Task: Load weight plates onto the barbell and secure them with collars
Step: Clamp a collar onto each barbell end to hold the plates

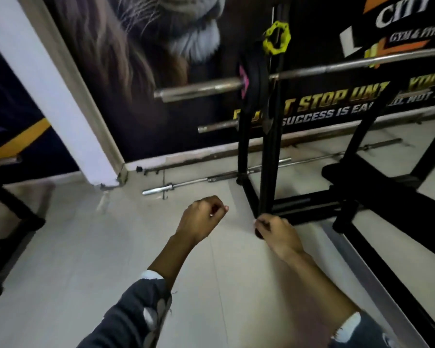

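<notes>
Head view: barbell (312, 71) lies across rack (270, 159), sleeve end pointing left.

Pale tiled floor (86, 247), bars along its far edge.
A long chrome steel bar (186, 185) lies flat near the far edge, a darker thin rod (186, 165) behind it (whether they touch is unclear). A black metal rack base (286, 204) stands on the right side, and a black frame foot (10, 222) at the left edge.
</notes>
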